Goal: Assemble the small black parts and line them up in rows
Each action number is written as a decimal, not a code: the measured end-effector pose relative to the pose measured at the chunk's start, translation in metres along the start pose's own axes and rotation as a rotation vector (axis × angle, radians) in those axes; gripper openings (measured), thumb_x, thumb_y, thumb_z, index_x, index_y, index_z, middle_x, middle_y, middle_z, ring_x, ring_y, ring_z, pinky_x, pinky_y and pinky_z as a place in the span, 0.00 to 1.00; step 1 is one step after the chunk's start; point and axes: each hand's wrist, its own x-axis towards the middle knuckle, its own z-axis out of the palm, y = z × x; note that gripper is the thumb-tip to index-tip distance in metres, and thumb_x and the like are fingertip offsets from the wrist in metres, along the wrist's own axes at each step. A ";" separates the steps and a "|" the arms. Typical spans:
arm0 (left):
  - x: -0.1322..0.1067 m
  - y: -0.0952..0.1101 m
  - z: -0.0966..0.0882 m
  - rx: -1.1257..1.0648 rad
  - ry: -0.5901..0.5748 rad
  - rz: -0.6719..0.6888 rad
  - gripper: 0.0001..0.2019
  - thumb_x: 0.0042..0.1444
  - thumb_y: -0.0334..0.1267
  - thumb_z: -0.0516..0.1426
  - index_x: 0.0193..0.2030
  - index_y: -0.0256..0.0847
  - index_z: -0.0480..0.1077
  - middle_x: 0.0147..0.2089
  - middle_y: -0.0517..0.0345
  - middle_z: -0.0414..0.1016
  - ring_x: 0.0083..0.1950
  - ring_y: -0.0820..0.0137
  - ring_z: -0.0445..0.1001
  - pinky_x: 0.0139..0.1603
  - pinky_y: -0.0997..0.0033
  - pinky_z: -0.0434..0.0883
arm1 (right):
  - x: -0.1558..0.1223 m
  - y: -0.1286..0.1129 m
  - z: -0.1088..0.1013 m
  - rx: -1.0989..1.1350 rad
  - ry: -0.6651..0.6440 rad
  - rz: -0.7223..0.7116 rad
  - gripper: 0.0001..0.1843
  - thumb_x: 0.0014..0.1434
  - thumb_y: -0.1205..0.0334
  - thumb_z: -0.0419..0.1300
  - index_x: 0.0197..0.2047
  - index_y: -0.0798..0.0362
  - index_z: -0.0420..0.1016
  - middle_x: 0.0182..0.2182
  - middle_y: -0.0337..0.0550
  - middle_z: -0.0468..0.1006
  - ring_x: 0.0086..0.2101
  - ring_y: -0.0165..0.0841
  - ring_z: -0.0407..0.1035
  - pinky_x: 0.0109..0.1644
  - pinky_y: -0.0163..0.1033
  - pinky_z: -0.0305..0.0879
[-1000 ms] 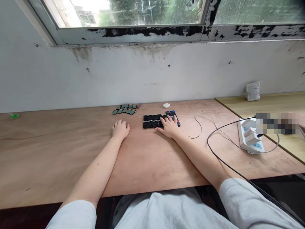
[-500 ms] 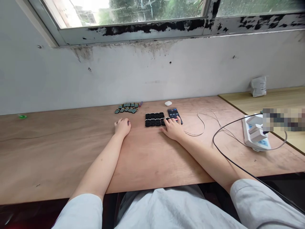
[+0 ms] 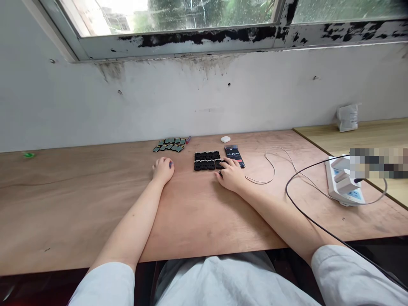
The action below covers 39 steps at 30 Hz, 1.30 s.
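Observation:
My left hand (image 3: pixel 163 171) rests on the table, its fingers curled closed around something small and blue-purple that is mostly hidden. Two rows of small black plastic pieces (image 3: pixel 204 165) lie between my hands. At the right end of the nearer row, my right hand (image 3: pixel 232 175) has its fingers bent, and a small black piece (image 3: pixel 220 173) shows between thumb and fingers. Just behind that hand lies a phone (image 3: pixel 233 154) with a running timer on its screen. Beyond my left hand are two rows of small green circuit boards (image 3: pixel 172 144).
A purple, slim object (image 3: pixel 188 139) lies beside the boards, and a white rounded case (image 3: pixel 225 139) near the wall. A white cable (image 3: pixel 274 165) and a black cable (image 3: pixel 290 197) run to a power strip (image 3: pixel 346 187) on the right. A green item (image 3: pixel 29 155) sits far left.
My right fingers have drawn back from the phone and curled in at the end of the black pieces; a black piece now shows at the thumb. My left hand stays nearly still.

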 end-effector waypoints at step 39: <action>-0.073 0.115 -0.006 -0.703 -0.186 0.399 0.08 0.63 0.37 0.58 0.42 0.43 0.79 0.42 0.53 0.81 0.48 0.61 0.77 0.51 0.58 0.75 | 0.002 0.008 0.022 0.400 -0.158 -0.256 0.11 0.71 0.63 0.57 0.51 0.49 0.79 0.52 0.49 0.75 0.50 0.40 0.70 0.56 0.45 0.66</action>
